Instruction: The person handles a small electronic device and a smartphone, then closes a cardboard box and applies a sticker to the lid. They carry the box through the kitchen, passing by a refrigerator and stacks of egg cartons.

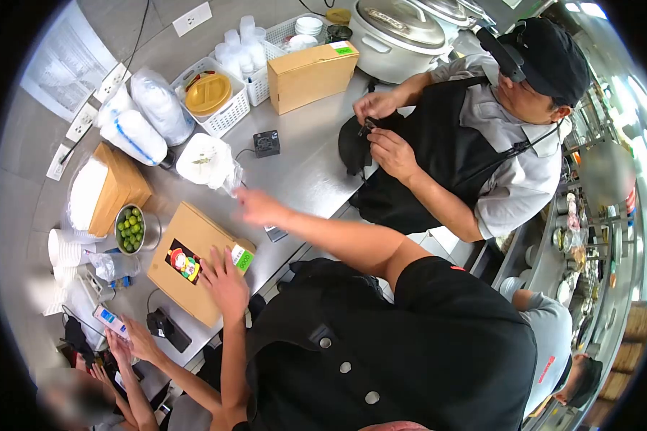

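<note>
My left hand [226, 284] lies flat with fingers spread on a closed cardboard box [201, 233]. The box bears a cartoon picture [183, 264] and a green-and-white label [241, 258]. My right hand [260, 208] reaches out over the counter beyond the box's far corner, its fingers smeared by motion. Just past its fingertips sits a white container [200, 159] with clear plastic film [230, 178] at its side. A dark phone-like device [274, 233] lies partly hidden under my right forearm.
A metal bowl of green limes [130, 230] stands left of the box. Behind are a small black device [267, 144], a white basket [223, 108], and another cardboard box [313, 75]. A co-worker [474, 136] at right handles a small black item; a person's hands [133, 341] hold a phone at lower left.
</note>
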